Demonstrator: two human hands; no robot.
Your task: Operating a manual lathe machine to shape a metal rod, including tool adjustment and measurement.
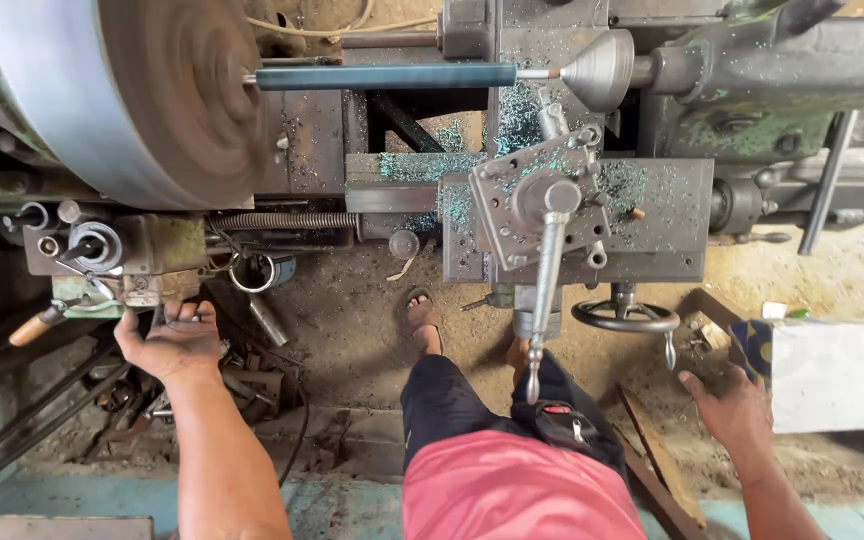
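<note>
Both hands empty: left hand (174, 338) in loose open grip touching the lathe's gearbox (117, 262), right hand (734, 408) open below the handwheel (625, 317)

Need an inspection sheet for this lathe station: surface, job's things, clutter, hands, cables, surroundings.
Surface: lathe carriage dusted with green-blue chips.
Job's things: teal cylindrical workpiece held between the blurred chuck and the tailstock centre; tool post with long handle below it; handwheel at the front.
Clutter: scrap metal parts on the ground near the left hand; wood strips by the right.
Hands: left hand reaching under the lever box, fingers hidden; right hand open, holding nothing, below the handwheel.
Cables: pale cord behind the workpiece.
Surroundings: dirt floor; white block at right.
</note>
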